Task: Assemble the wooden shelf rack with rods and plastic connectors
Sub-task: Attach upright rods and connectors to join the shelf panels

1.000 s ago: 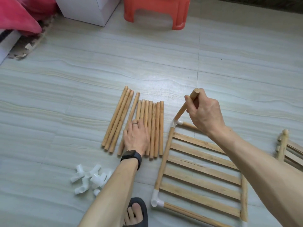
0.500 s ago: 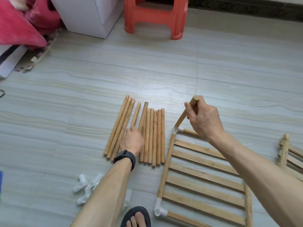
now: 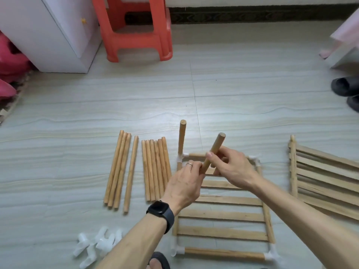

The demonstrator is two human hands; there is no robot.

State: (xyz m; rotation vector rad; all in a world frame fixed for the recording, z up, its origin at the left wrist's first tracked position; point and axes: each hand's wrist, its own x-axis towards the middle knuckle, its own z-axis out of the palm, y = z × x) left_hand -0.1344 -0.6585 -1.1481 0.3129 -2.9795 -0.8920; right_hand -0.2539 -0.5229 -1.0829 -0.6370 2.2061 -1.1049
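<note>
Change: first rod point(image 3: 182, 136) now stands seated in far-left connector point(image 3: 181, 158). We have lifted second rod point(image 3: 212, 152) off pile point(image 3: 155, 167); left hand point(image 3: 182, 186) pinches its lower end, right hand point(image 3: 231, 167) grips its middle, above shelf panel point(image 3: 223, 214) (far-right connector point(image 3: 255, 159) likely next).

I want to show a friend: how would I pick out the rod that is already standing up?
Below the red stool, a slatted frame lies on the floor. At its far left corner a white connector holds the upright rod. Unlike it, the loose rods to its left lie flat, and the tilted rod is held by the left hand and right hand.
</note>
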